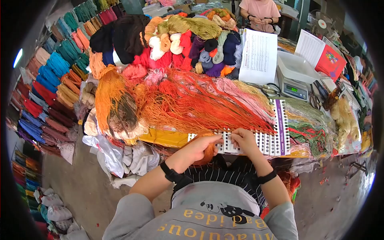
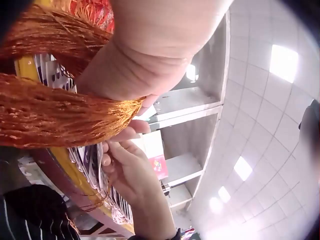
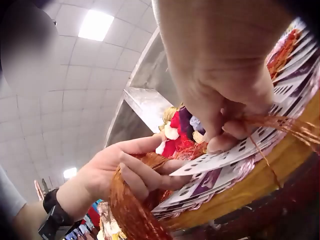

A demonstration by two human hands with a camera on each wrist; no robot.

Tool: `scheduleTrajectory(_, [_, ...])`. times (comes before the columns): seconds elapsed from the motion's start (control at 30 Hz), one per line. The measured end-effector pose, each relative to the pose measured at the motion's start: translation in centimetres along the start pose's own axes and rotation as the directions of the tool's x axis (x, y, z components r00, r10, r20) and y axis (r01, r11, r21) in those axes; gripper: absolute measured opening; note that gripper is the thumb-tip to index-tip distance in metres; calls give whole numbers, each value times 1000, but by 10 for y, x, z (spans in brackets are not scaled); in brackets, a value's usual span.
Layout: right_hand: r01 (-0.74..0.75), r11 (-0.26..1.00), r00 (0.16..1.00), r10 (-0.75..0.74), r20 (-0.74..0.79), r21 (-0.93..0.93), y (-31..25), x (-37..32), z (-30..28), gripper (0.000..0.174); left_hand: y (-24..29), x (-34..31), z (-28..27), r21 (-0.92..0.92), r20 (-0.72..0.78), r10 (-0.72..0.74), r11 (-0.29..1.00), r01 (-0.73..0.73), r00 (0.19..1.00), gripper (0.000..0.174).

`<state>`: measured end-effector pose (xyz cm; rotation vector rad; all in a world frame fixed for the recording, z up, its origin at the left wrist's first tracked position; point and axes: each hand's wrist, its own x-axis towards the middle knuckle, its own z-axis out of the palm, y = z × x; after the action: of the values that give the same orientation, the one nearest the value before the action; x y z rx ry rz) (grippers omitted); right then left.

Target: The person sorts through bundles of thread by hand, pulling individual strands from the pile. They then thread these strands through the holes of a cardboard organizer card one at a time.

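Observation:
A looped skein of rust-orange thread (image 2: 60,112) hangs from my left hand (image 1: 198,147), whose fingers curl round it at the table's near edge. Beside it on the right, my right hand (image 1: 245,141) pinches thin orange strands (image 3: 290,125) between thumb and fingers, right over the hole-punched white cards (image 1: 262,144). In the right wrist view, the left fingertips reach the end of the top card (image 3: 220,160). The cards lie fanned in an overlapping row, the rightmost with a purple printed strip (image 1: 281,128). Long red and orange threads (image 1: 192,100) spread back from the row.
Behind the threads, coloured yarn skeins (image 1: 172,44) are heaped. A digital scale (image 1: 295,90), scissors (image 1: 272,91) and printed sheets (image 1: 259,56) stand at the back right. Green and pink threads (image 1: 312,124) lie right of the cards. Another person (image 1: 262,14) is at the far side.

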<state>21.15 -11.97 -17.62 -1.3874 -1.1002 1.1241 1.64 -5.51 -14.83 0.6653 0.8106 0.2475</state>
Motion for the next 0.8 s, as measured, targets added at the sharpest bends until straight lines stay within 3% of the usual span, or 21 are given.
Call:
scheduleTrajectory(0.1, [-52,997,999,51,-14,-65,6,7,4,13,-5,13,2,124,52,79,989,-85,996,28])
scheduleTrajectory(0.17, [-76,992,997,74,-28,-96,7,7,4,16,-12,20,7,357,-54,237,912,-203,970,21])
scheduleTrajectory(0.3, [-116,989,991,108,-81,-93,7,9,7,20,-21,31,6,370,-94,344,883,-288,934,17])
scheduleTrajectory(0.43, [-105,982,986,83,-143,-156,9,8,11,23,-18,29,7,346,-107,334,896,-280,936,16])
scheduleTrajectory(0.53, [-85,976,990,59,-131,-200,9,9,12,16,-7,29,8,266,-107,229,944,-194,968,14])
scheduleTrajectory(0.67, [-177,981,984,173,-49,-79,-1,12,7,19,-11,39,5,301,-35,222,932,-201,974,15])
scheduleTrajectory(0.77, [-184,983,983,184,-21,-5,-6,10,6,18,-15,42,2,377,-75,263,901,-217,962,17])
scheduleTrajectory(0.8, [-164,985,986,165,-21,47,-6,9,7,18,-18,43,-5,478,-129,279,858,-187,951,16])
